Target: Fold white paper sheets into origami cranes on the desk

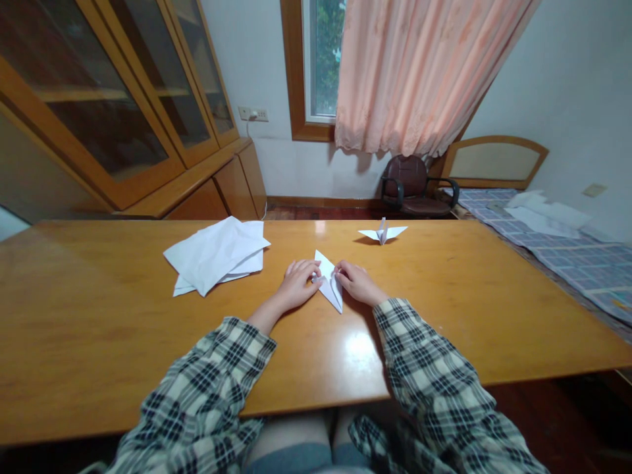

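Note:
A white folded paper, shaped like a narrow diamond, lies on the wooden table in front of me. My left hand presses its left side with curled fingers. My right hand pinches the paper's right edge. Both hands touch the paper from opposite sides. A finished white paper crane stands farther back on the table, to the right. A loose stack of white paper sheets lies to the left of my hands.
A dark office chair stands beyond the table under a pink curtain. A wooden glass-door cabinet lines the left wall. A bed with a checked cover runs along the right.

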`<state>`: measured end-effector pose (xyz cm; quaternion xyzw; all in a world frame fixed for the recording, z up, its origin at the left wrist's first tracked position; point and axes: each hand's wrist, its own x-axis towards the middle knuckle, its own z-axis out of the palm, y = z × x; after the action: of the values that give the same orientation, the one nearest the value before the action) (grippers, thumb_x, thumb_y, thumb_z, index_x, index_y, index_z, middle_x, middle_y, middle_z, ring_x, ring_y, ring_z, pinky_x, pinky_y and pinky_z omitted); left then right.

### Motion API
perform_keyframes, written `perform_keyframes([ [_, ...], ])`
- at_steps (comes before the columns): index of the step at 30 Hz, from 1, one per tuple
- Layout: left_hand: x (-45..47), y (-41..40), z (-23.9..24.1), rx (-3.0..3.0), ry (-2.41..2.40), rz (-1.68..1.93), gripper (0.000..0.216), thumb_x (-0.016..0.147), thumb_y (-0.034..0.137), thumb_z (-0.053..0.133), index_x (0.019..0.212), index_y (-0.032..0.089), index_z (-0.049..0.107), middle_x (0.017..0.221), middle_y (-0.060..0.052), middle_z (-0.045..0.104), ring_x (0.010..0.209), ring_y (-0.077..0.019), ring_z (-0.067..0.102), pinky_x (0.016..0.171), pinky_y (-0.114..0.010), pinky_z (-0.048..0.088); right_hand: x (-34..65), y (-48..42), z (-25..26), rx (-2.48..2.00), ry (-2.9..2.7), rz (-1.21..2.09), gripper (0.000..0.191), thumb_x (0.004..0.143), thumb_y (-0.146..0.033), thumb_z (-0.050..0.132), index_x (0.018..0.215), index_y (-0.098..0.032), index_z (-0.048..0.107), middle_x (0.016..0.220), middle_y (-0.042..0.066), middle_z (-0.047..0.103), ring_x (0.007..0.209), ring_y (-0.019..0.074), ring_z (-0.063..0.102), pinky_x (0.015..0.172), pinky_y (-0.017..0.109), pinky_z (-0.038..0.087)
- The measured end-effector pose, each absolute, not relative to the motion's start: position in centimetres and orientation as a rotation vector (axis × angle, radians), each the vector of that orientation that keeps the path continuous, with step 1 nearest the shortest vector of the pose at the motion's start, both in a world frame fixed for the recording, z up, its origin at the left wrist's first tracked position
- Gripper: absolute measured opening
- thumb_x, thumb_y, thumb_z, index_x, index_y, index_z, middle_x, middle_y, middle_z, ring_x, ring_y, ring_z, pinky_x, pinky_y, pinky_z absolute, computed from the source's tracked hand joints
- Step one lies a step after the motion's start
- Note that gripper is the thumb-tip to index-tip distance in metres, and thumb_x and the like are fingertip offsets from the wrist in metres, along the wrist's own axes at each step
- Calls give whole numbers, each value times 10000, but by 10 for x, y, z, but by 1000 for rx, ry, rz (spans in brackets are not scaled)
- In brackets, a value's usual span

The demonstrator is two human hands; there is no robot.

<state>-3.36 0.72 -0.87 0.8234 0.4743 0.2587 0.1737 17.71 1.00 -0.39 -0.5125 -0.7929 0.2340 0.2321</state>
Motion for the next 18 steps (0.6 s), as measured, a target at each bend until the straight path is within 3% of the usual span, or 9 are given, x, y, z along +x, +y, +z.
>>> perform_keyframes([
  [4,-40,15,-8,2324,1237,901,33,800,209,534,824,215,556,1221,-54,612,1183,-212,505,1052,-414,363,180,12,-6,-1382,-2114,694,121,910,-219,413,967,-194,517,865,25,607,812,161,547,768,283,381],
  [11,-53,22,-4,2298,1069,926,130,747,118,484,686,206,557,990,-35,696,1049,-208,593,980,-396,434,182,16,-10,-1372,-2022,755,100,878,-239,391,899,-199,480,830,14,571,770,155,522,734,274,403],
  [18,-55,17,2,2300,1107,743,201,711,131,486,775,200,663,894,-33,689,904,-200,613,895,-356,469,182,14,-5,-1389,-1999,775,102,829,-206,379,832,-204,481,802,7,573,752,153,509,709,266,398],
])
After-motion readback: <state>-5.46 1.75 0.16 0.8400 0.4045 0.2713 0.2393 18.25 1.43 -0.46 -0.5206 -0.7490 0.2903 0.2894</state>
